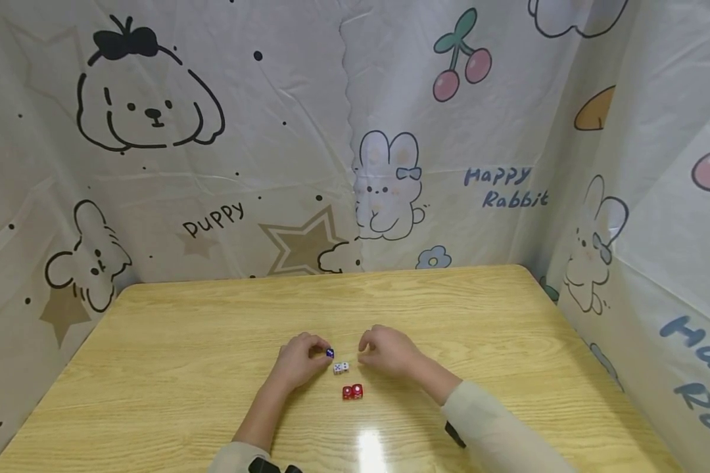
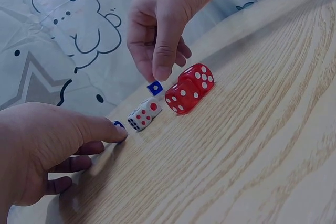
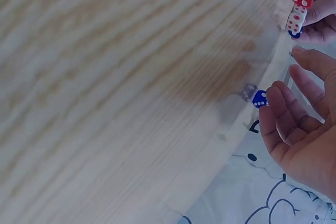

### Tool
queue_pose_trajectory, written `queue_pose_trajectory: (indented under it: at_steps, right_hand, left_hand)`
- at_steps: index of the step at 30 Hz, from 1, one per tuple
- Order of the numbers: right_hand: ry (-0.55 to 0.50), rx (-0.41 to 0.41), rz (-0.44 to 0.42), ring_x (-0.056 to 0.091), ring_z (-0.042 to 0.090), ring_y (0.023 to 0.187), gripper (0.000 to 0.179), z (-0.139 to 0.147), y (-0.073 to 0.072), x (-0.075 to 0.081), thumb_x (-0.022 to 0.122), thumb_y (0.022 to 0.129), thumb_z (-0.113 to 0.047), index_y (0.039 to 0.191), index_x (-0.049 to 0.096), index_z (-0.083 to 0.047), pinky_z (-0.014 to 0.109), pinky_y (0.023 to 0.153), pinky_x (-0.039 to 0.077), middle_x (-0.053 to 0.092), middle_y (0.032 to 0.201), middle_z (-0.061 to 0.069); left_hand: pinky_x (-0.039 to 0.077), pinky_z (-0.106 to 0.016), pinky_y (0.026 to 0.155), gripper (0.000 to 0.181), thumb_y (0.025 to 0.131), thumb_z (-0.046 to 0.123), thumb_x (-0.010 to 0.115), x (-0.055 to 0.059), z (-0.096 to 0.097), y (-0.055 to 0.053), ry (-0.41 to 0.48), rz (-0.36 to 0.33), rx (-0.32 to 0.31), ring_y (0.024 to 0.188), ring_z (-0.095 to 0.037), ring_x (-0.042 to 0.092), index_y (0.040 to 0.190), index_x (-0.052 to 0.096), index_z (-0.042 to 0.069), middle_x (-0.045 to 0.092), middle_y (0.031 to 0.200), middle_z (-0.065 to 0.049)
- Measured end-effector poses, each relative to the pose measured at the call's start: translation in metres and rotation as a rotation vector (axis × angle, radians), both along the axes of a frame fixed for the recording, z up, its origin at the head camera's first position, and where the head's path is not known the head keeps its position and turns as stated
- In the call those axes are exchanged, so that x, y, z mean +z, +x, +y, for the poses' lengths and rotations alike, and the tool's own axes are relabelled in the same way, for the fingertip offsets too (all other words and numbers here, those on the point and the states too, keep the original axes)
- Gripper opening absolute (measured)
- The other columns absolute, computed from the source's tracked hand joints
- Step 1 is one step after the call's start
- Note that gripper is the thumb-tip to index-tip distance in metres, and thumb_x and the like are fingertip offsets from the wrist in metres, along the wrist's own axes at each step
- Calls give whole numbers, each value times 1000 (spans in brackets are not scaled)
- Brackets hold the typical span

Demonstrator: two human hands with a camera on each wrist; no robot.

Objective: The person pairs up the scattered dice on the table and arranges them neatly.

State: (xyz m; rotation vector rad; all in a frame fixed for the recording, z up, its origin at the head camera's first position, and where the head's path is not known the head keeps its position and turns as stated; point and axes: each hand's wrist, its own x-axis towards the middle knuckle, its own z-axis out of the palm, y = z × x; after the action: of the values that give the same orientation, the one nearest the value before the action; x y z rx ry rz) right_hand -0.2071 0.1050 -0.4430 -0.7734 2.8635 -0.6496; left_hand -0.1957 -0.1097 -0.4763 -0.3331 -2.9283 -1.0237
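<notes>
My left hand (image 1: 298,361) pinches a blue die (image 1: 330,353) between thumb and index finger, at the end of a pair of white dice (image 1: 340,368). Those two white dice touch each other, side by side. Nearer to me, a pair of larger red dice (image 1: 352,392) sits in contact too. My right hand (image 1: 387,351) hovers low to the right with loosely bent fingers. A second blue die (image 3: 260,98) shows right at its fingertips in the right wrist view, outside the gap between thumb and fingers; the hand hides it in the head view.
The dice are on a light wood-grain table (image 1: 213,407) with rounded far corners. Behind it and along the sides hangs a pale cloth (image 1: 307,131) printed with cartoon animals. A bright light reflection lies on the near tabletop.
</notes>
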Motion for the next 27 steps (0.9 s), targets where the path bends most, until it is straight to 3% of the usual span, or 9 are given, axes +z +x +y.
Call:
queue_pose_trajectory:
  at_steps: [17,27]
  right_hand:
    - [-18,-152,44,49,10,69,11,17,-12,-6,68,83,-21,88,70,-12,26,62,43,58,79,-2]
    - [-41,-217,27,49,11,66,15,18,-18,-8,66,84,-20,92,70,-8,26,60,42,56,77,0]
  left_hand:
    - [35,-39,80,18,80,25,72,0,-1,0,10,-3,5,85,-14,55,95,70,16,63,90,3]
    - [36,-40,82,18,80,25,72,-2,-1,0,18,-1,9,85,-14,55,95,70,16,62,90,3]
